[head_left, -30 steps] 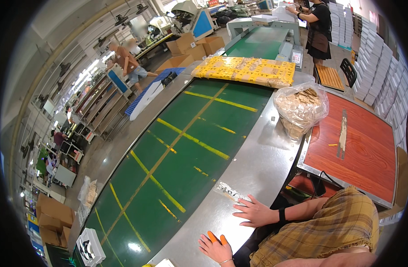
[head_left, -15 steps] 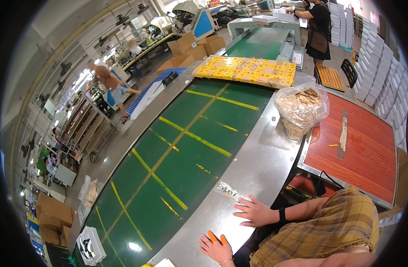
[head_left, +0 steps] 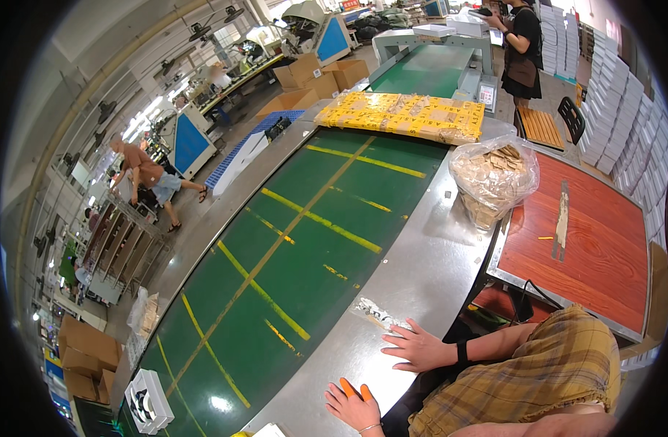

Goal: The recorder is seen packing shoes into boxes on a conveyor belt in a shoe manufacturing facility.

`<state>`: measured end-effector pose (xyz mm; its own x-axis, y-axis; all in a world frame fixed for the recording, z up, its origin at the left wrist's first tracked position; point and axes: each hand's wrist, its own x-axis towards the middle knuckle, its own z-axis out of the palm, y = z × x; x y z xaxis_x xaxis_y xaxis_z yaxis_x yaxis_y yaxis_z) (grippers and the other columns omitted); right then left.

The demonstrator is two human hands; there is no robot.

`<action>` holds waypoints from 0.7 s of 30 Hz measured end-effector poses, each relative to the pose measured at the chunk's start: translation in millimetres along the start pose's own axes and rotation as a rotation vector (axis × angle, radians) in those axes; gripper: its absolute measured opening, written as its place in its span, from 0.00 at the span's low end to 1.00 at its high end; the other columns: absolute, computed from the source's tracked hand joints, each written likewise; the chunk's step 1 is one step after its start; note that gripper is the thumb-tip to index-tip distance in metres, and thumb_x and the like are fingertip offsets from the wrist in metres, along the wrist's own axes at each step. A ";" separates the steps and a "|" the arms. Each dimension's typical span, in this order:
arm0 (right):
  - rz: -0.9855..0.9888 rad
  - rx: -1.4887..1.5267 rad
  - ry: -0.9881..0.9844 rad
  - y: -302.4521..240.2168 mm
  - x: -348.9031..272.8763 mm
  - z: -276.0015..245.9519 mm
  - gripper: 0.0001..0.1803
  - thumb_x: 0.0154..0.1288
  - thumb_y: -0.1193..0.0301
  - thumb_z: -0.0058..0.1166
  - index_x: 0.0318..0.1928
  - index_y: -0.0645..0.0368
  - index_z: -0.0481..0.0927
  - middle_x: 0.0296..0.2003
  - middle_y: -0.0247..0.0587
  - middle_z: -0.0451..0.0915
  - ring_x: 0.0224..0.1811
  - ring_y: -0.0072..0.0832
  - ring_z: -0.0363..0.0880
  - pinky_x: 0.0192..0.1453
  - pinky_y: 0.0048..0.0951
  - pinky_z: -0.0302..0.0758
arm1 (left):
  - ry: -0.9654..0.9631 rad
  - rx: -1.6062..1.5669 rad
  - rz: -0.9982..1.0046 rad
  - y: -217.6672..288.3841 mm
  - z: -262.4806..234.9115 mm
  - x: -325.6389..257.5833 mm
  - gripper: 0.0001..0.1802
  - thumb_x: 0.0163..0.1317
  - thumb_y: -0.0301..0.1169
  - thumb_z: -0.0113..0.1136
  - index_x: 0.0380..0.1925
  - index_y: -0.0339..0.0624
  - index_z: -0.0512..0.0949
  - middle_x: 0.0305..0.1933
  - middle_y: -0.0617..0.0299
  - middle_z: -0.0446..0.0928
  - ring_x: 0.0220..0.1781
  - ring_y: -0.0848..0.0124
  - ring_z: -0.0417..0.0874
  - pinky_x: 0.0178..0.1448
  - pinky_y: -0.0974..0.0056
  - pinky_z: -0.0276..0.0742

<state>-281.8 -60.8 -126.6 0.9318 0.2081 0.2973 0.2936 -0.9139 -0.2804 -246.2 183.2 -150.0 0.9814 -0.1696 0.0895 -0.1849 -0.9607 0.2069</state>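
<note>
My left hand [head_left: 354, 406], orange finger cots on two of its fingers, lies on the bare metal border [head_left: 414, 255] of a conveyor near the lower edge. Its fingers are spread and it holds nothing. Farther up the same border rests my right hand [head_left: 421, 347], a black band round its wrist, palm down with fingers apart. Just beyond its fingertips is a torn, whitish sticker patch [head_left: 376, 312] on the metal. The green belt [head_left: 312, 269], marked with yellow lines, runs alongside both hands. A white open-sided piece with black shapes [head_left: 148, 403] is at the belt's lower left.
Cardboard wrapped in yellow tape [head_left: 403, 116] bridges the belt's far end. A clear bag of brown pieces [head_left: 494, 175] sits beside a red wood-grain table [head_left: 582, 247]. One person [head_left: 522, 47] stands at the far right; another [head_left: 148, 175] walks by a rack [head_left: 119, 244].
Both my hands stay put. The belt's yellow marks have shifted slightly toward the far end. The walking person has moved left to the rack; the far-right person's arm and dark handheld object have shifted.
</note>
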 end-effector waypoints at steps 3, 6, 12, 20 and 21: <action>0.000 0.000 -0.002 -2.4 0.5 -0.9 0.25 0.67 0.49 0.52 0.58 0.49 0.77 0.64 0.43 0.70 0.70 0.42 0.60 0.69 0.59 0.57 | -0.012 0.003 -0.008 2.8 -8.0 0.4 0.30 0.61 0.44 0.60 0.60 0.40 0.75 0.75 0.45 0.56 0.77 0.45 0.51 0.78 0.41 0.39; 0.001 0.001 -0.002 -3.7 0.3 0.2 0.25 0.68 0.49 0.52 0.58 0.49 0.77 0.64 0.43 0.70 0.70 0.42 0.60 0.69 0.59 0.57 | -0.025 0.002 -0.013 2.9 -11.2 0.6 0.30 0.61 0.44 0.60 0.60 0.39 0.75 0.76 0.46 0.56 0.77 0.45 0.51 0.78 0.42 0.39; -0.002 0.017 -0.002 -7.8 1.5 1.8 0.25 0.68 0.49 0.52 0.58 0.49 0.77 0.64 0.43 0.69 0.70 0.43 0.60 0.69 0.60 0.57 | -0.015 -0.012 -0.016 -2.6 -11.5 -1.0 0.29 0.61 0.44 0.60 0.59 0.39 0.76 0.76 0.46 0.56 0.78 0.45 0.51 0.78 0.42 0.39; -0.002 0.019 0.003 -14.1 1.8 2.5 0.25 0.68 0.50 0.53 0.58 0.50 0.77 0.64 0.44 0.70 0.70 0.43 0.60 0.69 0.60 0.57 | -0.028 -0.002 -0.019 -6.8 -15.8 -3.4 0.30 0.60 0.44 0.60 0.59 0.39 0.76 0.76 0.46 0.56 0.77 0.45 0.51 0.78 0.42 0.39; -0.003 0.020 0.003 -15.5 2.2 2.8 0.25 0.68 0.49 0.52 0.58 0.49 0.77 0.64 0.44 0.70 0.70 0.43 0.60 0.69 0.60 0.57 | -0.016 0.002 -0.017 -8.7 -15.2 -3.9 0.30 0.60 0.44 0.60 0.60 0.39 0.76 0.76 0.46 0.56 0.77 0.45 0.51 0.78 0.42 0.39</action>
<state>-283.6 -45.2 -124.2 0.9304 0.2098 0.3005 0.3004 -0.9063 -0.2973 -249.3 195.6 -137.4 0.9852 -0.1563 0.0703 -0.1677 -0.9640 0.2064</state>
